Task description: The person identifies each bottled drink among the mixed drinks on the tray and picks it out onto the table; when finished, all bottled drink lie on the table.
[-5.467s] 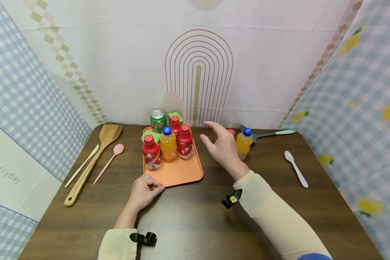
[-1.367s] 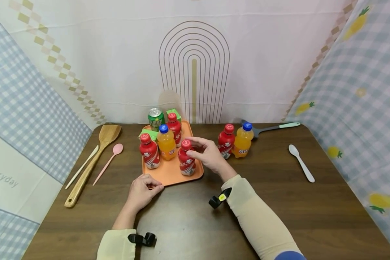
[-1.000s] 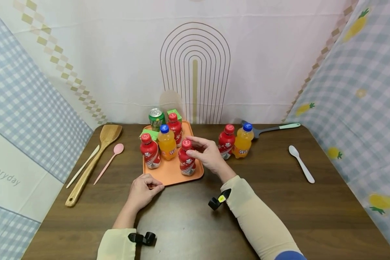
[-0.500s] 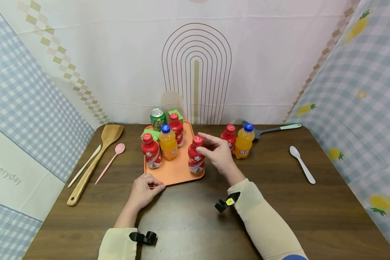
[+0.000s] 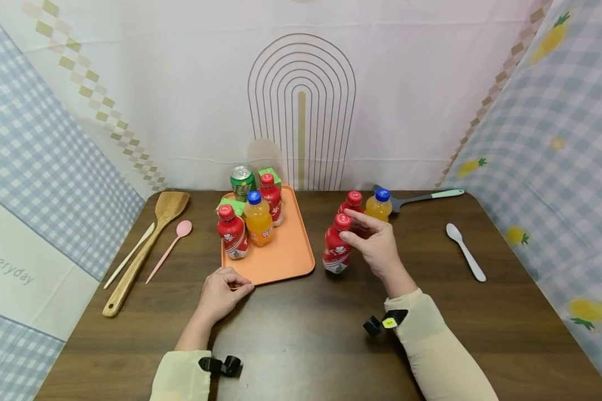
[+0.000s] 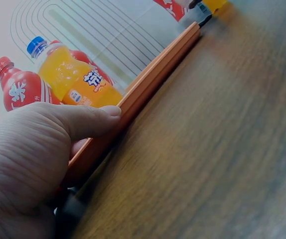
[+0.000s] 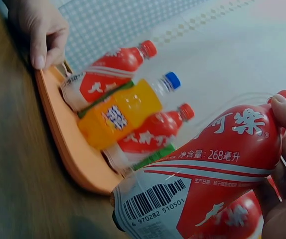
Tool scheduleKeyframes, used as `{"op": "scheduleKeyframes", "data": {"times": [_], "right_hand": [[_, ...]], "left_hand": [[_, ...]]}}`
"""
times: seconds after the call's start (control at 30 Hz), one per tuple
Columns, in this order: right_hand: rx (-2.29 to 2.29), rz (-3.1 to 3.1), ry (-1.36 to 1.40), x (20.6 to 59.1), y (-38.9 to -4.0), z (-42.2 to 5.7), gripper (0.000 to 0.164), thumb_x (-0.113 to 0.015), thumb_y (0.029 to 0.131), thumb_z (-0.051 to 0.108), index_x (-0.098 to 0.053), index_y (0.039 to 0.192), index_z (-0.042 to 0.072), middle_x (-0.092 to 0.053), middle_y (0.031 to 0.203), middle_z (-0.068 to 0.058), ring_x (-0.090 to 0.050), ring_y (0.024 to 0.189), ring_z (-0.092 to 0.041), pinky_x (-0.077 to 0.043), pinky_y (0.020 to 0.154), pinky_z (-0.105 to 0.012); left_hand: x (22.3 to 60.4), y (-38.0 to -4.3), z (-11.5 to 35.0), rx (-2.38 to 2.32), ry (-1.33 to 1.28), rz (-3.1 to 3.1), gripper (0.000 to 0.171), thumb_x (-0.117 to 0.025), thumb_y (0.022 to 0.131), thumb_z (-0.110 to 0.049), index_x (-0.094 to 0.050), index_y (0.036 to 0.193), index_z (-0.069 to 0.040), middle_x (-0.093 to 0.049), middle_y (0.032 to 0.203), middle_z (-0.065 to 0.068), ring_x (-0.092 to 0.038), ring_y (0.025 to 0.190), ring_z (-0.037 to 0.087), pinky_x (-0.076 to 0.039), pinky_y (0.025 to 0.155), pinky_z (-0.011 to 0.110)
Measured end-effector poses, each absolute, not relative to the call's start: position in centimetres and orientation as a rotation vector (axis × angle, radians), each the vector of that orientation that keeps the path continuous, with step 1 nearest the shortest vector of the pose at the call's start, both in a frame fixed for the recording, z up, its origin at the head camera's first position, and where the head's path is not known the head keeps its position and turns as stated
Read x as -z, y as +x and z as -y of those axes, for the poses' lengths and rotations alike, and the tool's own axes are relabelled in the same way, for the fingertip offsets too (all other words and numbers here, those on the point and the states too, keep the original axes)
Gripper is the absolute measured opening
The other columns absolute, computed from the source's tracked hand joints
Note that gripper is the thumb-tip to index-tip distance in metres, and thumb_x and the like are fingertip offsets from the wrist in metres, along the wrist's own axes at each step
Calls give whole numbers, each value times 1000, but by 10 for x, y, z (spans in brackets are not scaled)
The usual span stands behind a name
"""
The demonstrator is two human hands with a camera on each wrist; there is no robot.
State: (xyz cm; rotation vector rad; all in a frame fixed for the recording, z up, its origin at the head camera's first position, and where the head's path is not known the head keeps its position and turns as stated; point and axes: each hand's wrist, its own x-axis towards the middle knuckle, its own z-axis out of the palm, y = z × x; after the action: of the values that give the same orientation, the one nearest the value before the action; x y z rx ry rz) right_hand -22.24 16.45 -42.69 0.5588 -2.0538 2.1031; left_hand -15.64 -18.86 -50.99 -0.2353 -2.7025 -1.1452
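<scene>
The red bottle has left the tray, right hand pinching its neck, left hand the rim. Removal seems underway; base perhaps hovers, needing lowering.

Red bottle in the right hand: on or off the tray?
Off: in the head view, dark tabletop shows between the orange tray and the red bottle the right hand holds.

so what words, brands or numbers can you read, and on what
"everyday": left cloth
"可樂®": held bottle
"净含量: 268毫升": held bottle
"6 970282 510501": its barcode
"芬达": left orange bottle
"樂": left red bottle
Too small or blurred: green can, yellow tag, all else
</scene>
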Motion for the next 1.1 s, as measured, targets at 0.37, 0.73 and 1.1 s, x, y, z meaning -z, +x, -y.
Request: {"op": "scheduleKeyframes", "data": {"times": [0.37, 0.73, 1.1], "right_hand": [[-2037, 2033, 496, 428, -221, -212, 43, -73, 82, -1, -64, 124, 3, -68, 115, 0, -62, 104, -16, -51, 81, -25], [-1980, 2009, 467, 431, -230, -245, 42, -73, 82, -4, -63, 123, -3, -70, 111, 0, -64, 102, -14, -50, 83, -23], [-1965, 2069, 409, 439, -236, -254, 41, -73, 81, -2, -64, 122, -1, -69, 111, 0, -63, 103, -14, -49, 84, -22]], "left_hand": [[508, -157, 189, 1135, -231, 2703, 9, -84, 74, -22, -75, 74, -23, -57, 68, -15, -49, 70, 9, -39, 63, 28], [509, -157, 191, 1144, -265, 2675, 10, -85, 73, -20, -75, 73, -24, -58, 69, -16, -51, 71, 7, -40, 63, 26], [511, -155, 193, 1155, -251, 2676, 10, -85, 74, -22, -75, 73, -25, -58, 69, -17, -51, 71, 8, -40, 64, 27]]}}
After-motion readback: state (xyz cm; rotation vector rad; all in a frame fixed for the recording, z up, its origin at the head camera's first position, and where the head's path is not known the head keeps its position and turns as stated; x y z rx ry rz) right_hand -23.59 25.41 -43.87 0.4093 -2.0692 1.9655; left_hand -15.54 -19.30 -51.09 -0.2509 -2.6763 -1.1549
